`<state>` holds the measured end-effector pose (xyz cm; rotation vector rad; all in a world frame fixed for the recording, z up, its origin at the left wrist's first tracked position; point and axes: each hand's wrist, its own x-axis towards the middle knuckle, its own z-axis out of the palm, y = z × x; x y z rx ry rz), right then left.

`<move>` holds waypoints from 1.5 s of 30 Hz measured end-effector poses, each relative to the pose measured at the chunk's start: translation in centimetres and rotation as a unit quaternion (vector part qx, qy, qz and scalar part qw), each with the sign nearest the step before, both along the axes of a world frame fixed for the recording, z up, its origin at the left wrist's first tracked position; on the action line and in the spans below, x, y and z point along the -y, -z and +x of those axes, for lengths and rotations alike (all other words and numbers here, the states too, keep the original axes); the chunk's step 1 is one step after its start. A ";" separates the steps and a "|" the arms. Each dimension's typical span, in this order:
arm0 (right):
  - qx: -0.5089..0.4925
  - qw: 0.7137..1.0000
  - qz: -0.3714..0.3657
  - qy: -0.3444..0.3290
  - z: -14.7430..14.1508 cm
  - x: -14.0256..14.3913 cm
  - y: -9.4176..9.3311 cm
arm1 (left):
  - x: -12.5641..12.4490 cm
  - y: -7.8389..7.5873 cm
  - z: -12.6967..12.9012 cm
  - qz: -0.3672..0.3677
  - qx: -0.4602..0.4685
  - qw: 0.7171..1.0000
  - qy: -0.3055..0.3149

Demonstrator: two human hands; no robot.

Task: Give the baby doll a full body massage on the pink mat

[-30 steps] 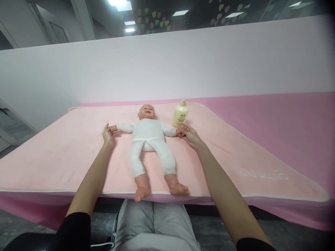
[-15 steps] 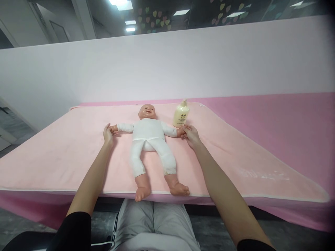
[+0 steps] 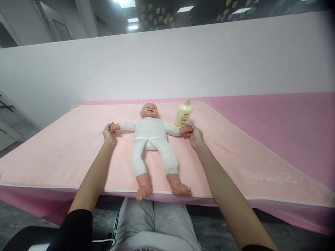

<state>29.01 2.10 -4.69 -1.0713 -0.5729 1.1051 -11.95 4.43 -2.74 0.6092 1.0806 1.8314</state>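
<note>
On its back in the head view lies a baby doll (image 3: 149, 132) with a white cloth body, its head toward the wall and its bare feet at the table's near edge. Both its arms are stretched out sideways. My left hand (image 3: 108, 133) is closed around the doll's hand on the left side. On the other side, my right hand (image 3: 196, 136) grips the doll's other hand between thumb and fingers. A pale yellow pump bottle (image 3: 184, 113) stands upright just behind my right hand. Beneath the doll is a peach-coloured towel (image 3: 78, 150).
The towel covers much of a pink table surface (image 3: 295, 129). A white wall panel (image 3: 167, 66) rises along the far side, with dark glass above it. My lap in grey trousers (image 3: 157, 223) is at the near edge.
My right hand has shifted slightly along the doll's hand, showing more of its fingers. The left hand keeps its hold. The whole view has moved a little.
</note>
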 end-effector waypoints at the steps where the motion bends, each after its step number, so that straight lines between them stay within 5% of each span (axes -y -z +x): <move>1: 0.002 1.000 -0.003 0.002 0.0 0.0 0.0 | 0.0 0.0 -0.1 0.006 0.007 1.000 0.004; 8: -0.023 0.998 -0.032 -0.041 0.4 0.5 -0.6 | 0.3 -0.3 -0.4 0.034 0.086 0.993 0.067; 16: -0.061 0.982 -0.059 -0.169 1.1 1.1 -1.6 | 0.9 -0.2 -0.4 0.064 0.126 0.981 0.132; 30: -0.061 0.981 -0.024 -0.181 1.1 1.6 -1.8 | 0.3 -0.2 -0.9 0.025 0.136 0.974 0.179; 39: 0.021 0.984 -0.028 -0.175 0.9 1.4 -1.2 | 0.0 -0.1 -0.3 -0.005 0.119 0.984 0.130; 45: 0.022 0.987 -0.032 -0.155 0.9 1.1 -1.1 | 0.0 0.1 -0.1 0.047 0.110 0.984 0.132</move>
